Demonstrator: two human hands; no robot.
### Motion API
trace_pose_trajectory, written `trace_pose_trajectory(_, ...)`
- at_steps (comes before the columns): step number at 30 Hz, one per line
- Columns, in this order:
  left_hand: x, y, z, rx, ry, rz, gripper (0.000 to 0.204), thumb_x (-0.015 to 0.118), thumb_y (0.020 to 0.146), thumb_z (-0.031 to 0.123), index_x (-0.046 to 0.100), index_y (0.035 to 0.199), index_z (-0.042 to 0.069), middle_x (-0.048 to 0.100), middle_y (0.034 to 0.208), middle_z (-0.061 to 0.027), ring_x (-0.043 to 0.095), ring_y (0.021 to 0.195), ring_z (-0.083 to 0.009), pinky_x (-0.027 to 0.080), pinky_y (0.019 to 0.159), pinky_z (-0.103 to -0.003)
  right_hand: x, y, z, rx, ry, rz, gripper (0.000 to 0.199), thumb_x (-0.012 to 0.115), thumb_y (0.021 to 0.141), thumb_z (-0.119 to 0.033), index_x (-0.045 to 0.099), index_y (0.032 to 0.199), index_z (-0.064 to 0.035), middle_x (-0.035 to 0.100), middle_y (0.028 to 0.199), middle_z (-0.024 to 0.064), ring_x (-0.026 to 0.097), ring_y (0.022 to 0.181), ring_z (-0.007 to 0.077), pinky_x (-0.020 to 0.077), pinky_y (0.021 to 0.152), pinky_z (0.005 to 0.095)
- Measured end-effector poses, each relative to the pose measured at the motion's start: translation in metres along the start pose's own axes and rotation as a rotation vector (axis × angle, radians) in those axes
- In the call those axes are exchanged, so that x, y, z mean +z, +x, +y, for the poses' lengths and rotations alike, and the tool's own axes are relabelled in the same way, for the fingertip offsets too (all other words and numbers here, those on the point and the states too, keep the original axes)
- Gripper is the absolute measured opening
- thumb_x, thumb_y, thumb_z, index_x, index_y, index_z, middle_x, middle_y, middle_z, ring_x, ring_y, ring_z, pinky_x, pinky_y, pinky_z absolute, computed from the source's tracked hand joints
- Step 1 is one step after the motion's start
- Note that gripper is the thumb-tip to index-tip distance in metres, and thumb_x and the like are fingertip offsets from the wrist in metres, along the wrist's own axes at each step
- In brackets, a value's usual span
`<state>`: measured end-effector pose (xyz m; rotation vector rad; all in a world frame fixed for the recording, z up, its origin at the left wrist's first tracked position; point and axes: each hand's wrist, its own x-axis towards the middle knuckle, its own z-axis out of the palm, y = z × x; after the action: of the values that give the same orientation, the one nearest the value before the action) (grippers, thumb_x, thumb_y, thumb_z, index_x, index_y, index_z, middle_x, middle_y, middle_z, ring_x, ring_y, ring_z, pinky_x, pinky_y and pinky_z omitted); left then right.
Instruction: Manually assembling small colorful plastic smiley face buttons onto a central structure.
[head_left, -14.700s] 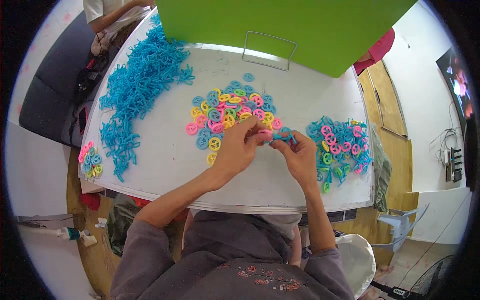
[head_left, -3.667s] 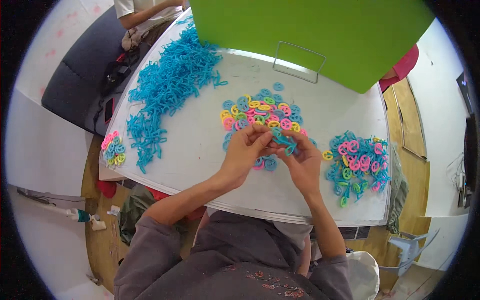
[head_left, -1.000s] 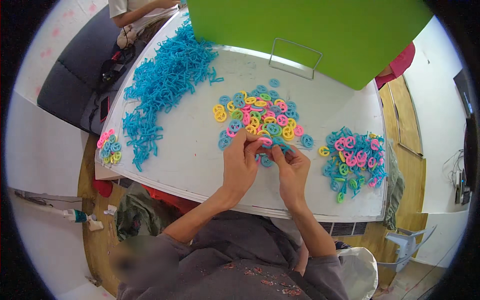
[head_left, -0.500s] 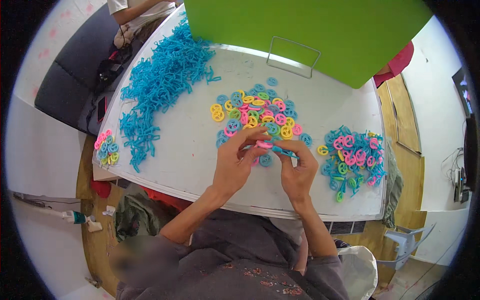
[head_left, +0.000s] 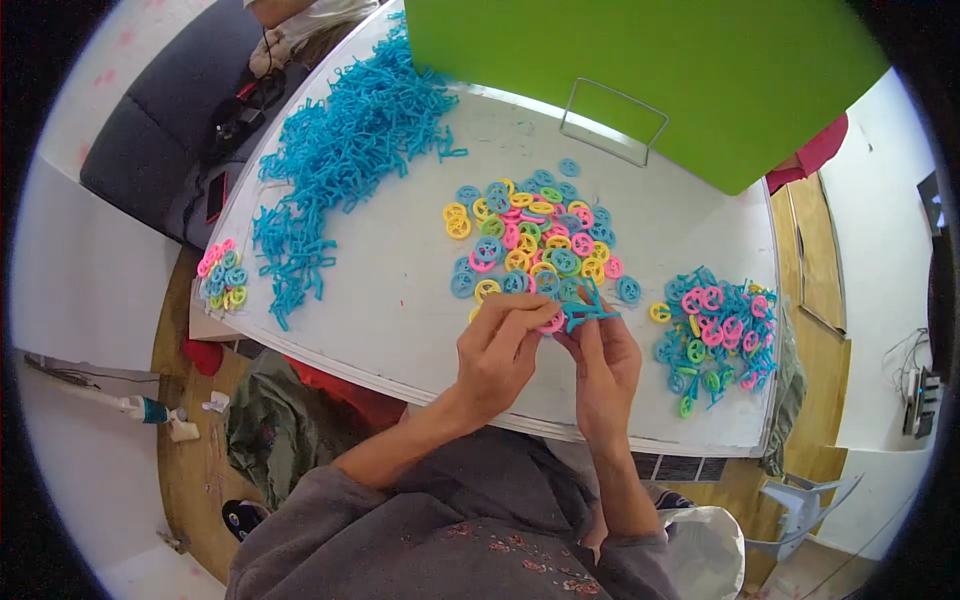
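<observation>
Over the near middle of the white table, my left hand (head_left: 497,358) is closed in a pinch on a small pink plastic wheel (head_left: 552,323). My right hand (head_left: 607,375) grips a blue forked plastic piece (head_left: 588,308), its prongs sticking up past the fingertips. Wheel and blue piece meet between the two hands; whether they are joined cannot be seen. Just beyond my fingers lies a loose heap of blue, yellow, pink and green wheels (head_left: 541,226). To the right is a heap of wheels with blue pieces among them (head_left: 712,328).
A long pile of blue plastic pieces (head_left: 362,125) covers the table's left side. Several wheels (head_left: 222,275) sit at its left corner. A large green panel (head_left: 640,75) with a wire handle (head_left: 614,121) stands at the far edge. Another person's arm (head_left: 280,10) shows at the far left.
The view has shifted, so the table lies slightly further right. My hands have turned, and the blue piece now points upward with its prongs exposed beside the pink wheel.
</observation>
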<state>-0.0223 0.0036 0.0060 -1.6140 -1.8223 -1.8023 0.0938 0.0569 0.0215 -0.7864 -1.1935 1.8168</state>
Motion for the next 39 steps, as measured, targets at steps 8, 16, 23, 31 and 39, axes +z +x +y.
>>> trace_pose_trajectory(8, -0.004, -0.002, 0.009, -0.033, -0.015, -0.162, 0.029, 0.076, 0.067, -0.002, 0.067, 0.094, 0.006, 0.063, 0.097, -0.0105, 0.062, 0.088, -0.0245, 0.051, 0.075, -0.034, 0.003, 0.002, 0.011, -0.037, 0.172, 0.121, 0.03, 0.051, 0.098, -0.018, 0.052, 0.121, 0.0022, 0.061, 0.106, 0.0086, 0.06, 0.093, 0.0134, 0.0506, 0.084, 0.0294)
trace_pose_trajectory(16, -0.02, 0.07, -0.069, -0.02, 0.362, -0.352, 0.022, 0.067, 0.076, 0.004, 0.064, 0.097, 0.006, 0.058, 0.094, -0.0127, 0.055, 0.089, -0.0313, 0.046, 0.078, -0.04, -0.02, 0.023, 0.006, -0.038, 0.015, 0.045, 0.019, 0.055, 0.096, -0.014, 0.06, 0.107, 0.0012, 0.065, 0.093, 0.006, 0.061, 0.081, 0.0118, 0.05, 0.073, 0.0258)
trace_pose_trajectory(23, -0.008, 0.078, -0.089, 0.037, 0.242, -0.385, 0.02, 0.068, 0.076, 0.003, 0.064, 0.095, 0.004, 0.059, 0.085, -0.0108, 0.059, 0.079, -0.0277, 0.048, 0.067, -0.036, -0.024, 0.024, -0.005, -0.025, -0.056, 0.047, 0.019, 0.061, 0.091, -0.009, 0.062, 0.108, -0.0002, 0.066, 0.089, 0.0047, 0.061, 0.078, 0.0104, 0.049, 0.069, 0.0241)
trace_pose_trajectory(31, -0.012, 0.051, -0.011, -0.671, -0.515, -0.353, 0.01, 0.065, 0.087, 0.008, 0.062, 0.093, 0.001, 0.066, 0.084, -0.0042, 0.06, 0.076, -0.0098, 0.047, 0.068, -0.024, -0.026, 0.027, -0.009, -0.098, -0.251, 0.05, 0.018, 0.066, 0.086, -0.001, 0.063, 0.103, 0.0002, 0.067, 0.092, 0.006, 0.062, 0.078, 0.0095, 0.0487, 0.067, 0.0216)
trace_pose_trajectory(39, -0.006, 0.036, -0.013, -0.73, -0.561, -0.469, 0.009, 0.058, 0.093, 0.01, 0.053, 0.095, 0.003, 0.063, 0.088, -0.0033, 0.057, 0.082, -0.0091, 0.046, 0.071, -0.024, -0.024, 0.024, -0.004, -0.157, -0.36, -0.022, 0.016, 0.069, 0.081, 0.003, 0.065, 0.097, 0.0009, 0.067, 0.092, 0.0058, 0.06, 0.082, 0.0109, 0.0475, 0.073, 0.0246)
